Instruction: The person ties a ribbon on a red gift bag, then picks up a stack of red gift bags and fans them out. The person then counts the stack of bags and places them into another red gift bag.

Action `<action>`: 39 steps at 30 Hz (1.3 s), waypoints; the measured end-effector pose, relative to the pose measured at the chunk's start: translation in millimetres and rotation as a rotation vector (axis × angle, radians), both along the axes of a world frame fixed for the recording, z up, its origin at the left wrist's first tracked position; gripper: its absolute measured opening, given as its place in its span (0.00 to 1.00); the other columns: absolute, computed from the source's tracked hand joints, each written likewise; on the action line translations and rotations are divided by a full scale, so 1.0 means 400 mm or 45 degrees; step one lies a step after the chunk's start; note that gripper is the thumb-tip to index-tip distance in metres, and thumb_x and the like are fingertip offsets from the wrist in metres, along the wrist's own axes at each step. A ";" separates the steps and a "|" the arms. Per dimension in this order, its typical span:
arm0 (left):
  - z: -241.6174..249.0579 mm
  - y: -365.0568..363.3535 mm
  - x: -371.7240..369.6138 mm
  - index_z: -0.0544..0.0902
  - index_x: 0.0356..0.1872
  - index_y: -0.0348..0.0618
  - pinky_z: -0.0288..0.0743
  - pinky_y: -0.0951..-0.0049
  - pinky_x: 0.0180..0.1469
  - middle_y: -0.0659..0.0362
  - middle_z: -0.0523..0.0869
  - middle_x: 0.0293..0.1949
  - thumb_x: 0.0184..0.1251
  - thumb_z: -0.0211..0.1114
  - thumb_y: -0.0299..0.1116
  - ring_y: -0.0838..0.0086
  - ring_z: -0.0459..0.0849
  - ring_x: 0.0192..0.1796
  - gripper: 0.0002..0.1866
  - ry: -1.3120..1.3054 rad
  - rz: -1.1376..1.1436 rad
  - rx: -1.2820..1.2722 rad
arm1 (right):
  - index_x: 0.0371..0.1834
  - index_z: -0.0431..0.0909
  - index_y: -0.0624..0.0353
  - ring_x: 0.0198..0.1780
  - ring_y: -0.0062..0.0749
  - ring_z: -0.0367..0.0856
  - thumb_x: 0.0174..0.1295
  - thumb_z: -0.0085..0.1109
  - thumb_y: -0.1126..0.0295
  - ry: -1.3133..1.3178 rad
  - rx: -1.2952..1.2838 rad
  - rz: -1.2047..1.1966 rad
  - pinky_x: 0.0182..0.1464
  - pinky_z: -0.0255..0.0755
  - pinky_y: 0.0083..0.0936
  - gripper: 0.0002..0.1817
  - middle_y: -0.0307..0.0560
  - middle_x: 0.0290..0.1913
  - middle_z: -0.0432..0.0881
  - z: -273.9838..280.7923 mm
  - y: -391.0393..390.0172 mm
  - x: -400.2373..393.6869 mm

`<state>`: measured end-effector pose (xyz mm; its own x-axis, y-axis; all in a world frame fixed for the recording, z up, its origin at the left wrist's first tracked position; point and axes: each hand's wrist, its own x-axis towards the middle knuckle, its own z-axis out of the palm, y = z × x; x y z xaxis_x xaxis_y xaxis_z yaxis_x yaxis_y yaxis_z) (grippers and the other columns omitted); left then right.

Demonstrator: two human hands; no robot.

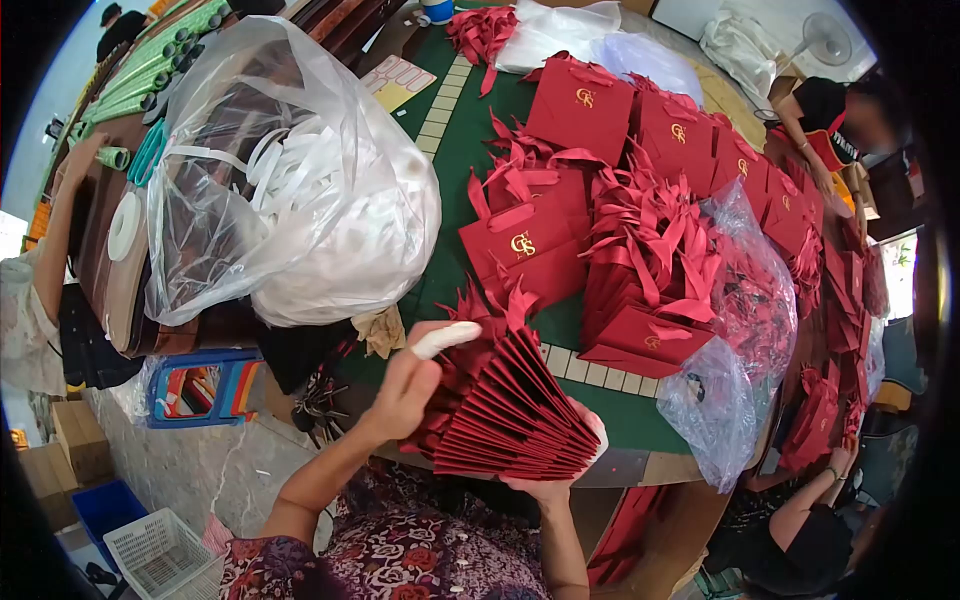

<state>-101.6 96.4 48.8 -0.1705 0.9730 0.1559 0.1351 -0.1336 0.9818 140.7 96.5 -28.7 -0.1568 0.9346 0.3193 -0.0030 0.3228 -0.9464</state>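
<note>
A fanned stack of folded red paper gift bags (pixel 525 405) is between my hands, its layered edges facing me. My left hand (pixel 398 398) grips the stack's left side, and a white covering wraps one of its fingers. At the lower right end, my right hand (pixel 552 488) holds the stack from below; a white covering shows there too, and most of its fingers are hidden. Red ribbons stick out at the stack's far end. Just beyond lie more red bags (pixel 545 245) with gold lettering and a ribbon-topped pile of bags (pixel 640 325).
A clear plastic bag of white ribbon-like material (pixel 340 210) stands at left on the table. Crumpled clear plastic (pixel 715 400) hangs over the right edge. Co-workers' arms (pixel 60 215) (pixel 815 495) reach in from both sides. A white basket (pixel 160 550) is on the floor.
</note>
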 end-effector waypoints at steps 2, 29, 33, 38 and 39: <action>-0.019 -0.051 -0.057 0.72 0.67 0.34 0.59 0.63 0.71 0.47 0.74 0.65 0.75 0.51 0.45 0.59 0.72 0.67 0.28 0.031 -0.040 0.038 | 0.72 0.50 0.62 0.61 0.46 0.71 0.26 0.87 0.41 0.039 0.040 -0.011 0.66 0.66 0.45 0.72 0.60 0.63 0.65 0.005 0.005 -0.006; 0.001 0.086 -0.033 0.42 0.80 0.39 0.55 0.52 0.72 0.42 0.60 0.68 0.37 0.84 0.51 0.47 0.61 0.66 0.73 0.443 -0.730 0.117 | 0.57 0.70 0.61 0.51 0.38 0.77 0.27 0.91 0.59 0.169 0.070 0.055 0.55 0.75 0.33 0.50 0.50 0.51 0.73 0.008 0.059 -0.017; 0.010 0.070 -0.027 0.51 0.76 0.40 0.58 0.55 0.69 0.44 0.64 0.62 0.37 0.84 0.45 0.50 0.64 0.63 0.64 0.456 -0.683 0.078 | 0.58 0.69 0.61 0.50 0.38 0.77 0.27 0.91 0.57 0.167 0.078 0.083 0.54 0.76 0.33 0.52 0.50 0.51 0.73 0.006 0.058 -0.013; -0.002 0.027 -0.008 0.58 0.71 0.43 0.60 0.56 0.69 0.46 0.65 0.59 0.37 0.83 0.38 0.51 0.65 0.64 0.56 0.361 -0.569 0.038 | 0.69 0.58 0.61 0.59 0.38 0.73 0.30 0.89 0.50 0.120 0.092 0.135 0.64 0.69 0.37 0.63 0.49 0.57 0.70 0.018 0.053 -0.005; 0.003 0.027 -0.007 0.59 0.70 0.44 0.59 0.56 0.70 0.45 0.65 0.61 0.36 0.83 0.37 0.50 0.64 0.66 0.56 0.373 -0.548 0.061 | 0.69 0.58 0.61 0.59 0.38 0.73 0.30 0.89 0.50 0.116 0.090 0.125 0.64 0.69 0.37 0.63 0.49 0.57 0.70 0.018 0.045 -0.006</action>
<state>-104.3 107.4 50.2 0.3009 0.9358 0.1835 0.3259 -0.2818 0.9024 138.4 114.5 -21.5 -0.2141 0.8909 0.4005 -0.1228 0.3822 -0.9159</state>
